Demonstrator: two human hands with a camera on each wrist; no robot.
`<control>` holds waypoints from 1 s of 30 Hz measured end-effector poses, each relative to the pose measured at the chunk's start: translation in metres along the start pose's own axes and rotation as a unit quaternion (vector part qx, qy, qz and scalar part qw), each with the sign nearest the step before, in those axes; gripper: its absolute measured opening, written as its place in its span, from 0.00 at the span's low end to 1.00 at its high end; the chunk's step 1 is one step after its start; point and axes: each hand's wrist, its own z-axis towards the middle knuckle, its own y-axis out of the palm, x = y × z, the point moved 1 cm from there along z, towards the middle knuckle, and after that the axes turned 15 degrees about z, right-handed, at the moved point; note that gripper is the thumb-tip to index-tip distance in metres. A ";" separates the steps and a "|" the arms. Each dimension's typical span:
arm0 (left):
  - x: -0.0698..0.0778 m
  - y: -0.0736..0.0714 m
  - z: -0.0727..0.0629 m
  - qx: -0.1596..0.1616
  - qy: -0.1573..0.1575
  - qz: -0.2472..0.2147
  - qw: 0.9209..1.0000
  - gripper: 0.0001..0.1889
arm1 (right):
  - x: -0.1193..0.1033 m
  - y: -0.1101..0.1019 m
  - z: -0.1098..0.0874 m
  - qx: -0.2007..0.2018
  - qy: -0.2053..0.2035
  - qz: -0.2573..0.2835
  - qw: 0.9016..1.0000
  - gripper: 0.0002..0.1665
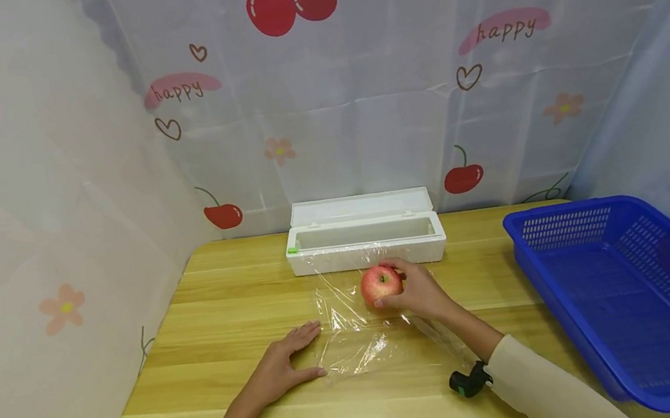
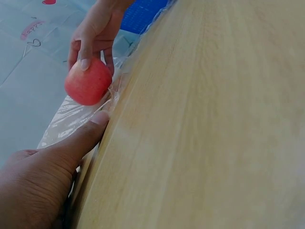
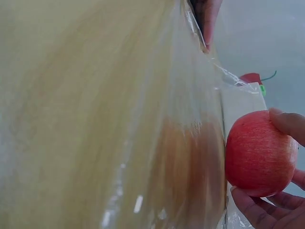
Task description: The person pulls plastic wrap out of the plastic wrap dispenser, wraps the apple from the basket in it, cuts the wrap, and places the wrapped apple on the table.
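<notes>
A red apple (image 1: 379, 289) is gripped by my right hand (image 1: 427, 294), thumb on the near side and fingers round the far side. It is over a sheet of clear cling film (image 1: 344, 356) spread on the table; the right wrist view shows the apple (image 3: 257, 152) close to the film, but contact is unclear. My left hand (image 1: 280, 369) rests on the table at the film's left edge, fingers and thumb spread and holding nothing. In the left wrist view the thumb of that hand (image 2: 52, 167) lies by the film's edge. The film runs back to a white dispenser box (image 1: 373, 257).
The dispenser's lid (image 1: 360, 206) stands raised at the back, with a small green piece (image 1: 292, 250) on its left front. A blue plastic basket (image 1: 569, 326) occupies the right side of the wooden table (image 1: 200, 340). Cherry-printed curtains (image 1: 350, 129) enclose the back and sides.
</notes>
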 end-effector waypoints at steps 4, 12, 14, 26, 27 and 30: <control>-0.001 0.000 0.001 0.002 0.001 0.002 1.000 0.43 | 0.003 0.001 -0.001 0.001 0.007 -0.010 1.000 0.45; -0.002 0.001 0.001 0.005 0.004 0.002 1.000 0.43 | 0.005 0.005 -0.003 -0.007 0.007 -0.015 1.000 0.47; -0.003 0.001 0.000 0.006 0.004 0.003 1.000 0.43 | 0.005 0.006 -0.004 -0.008 0.005 -0.018 1.000 0.47; -0.001 0.000 0.000 0.004 0.001 0.004 1.000 0.43 | 0.006 0.006 -0.005 -0.033 -0.024 -0.020 0.999 0.48; -0.001 0.000 0.000 0.004 0.001 0.005 1.000 0.43 | 0.006 0.006 -0.005 -0.036 -0.026 -0.020 0.999 0.48; -0.001 0.000 0.000 0.005 0.002 0.005 1.000 0.42 | 0.006 0.005 -0.005 -0.041 -0.026 -0.020 0.999 0.48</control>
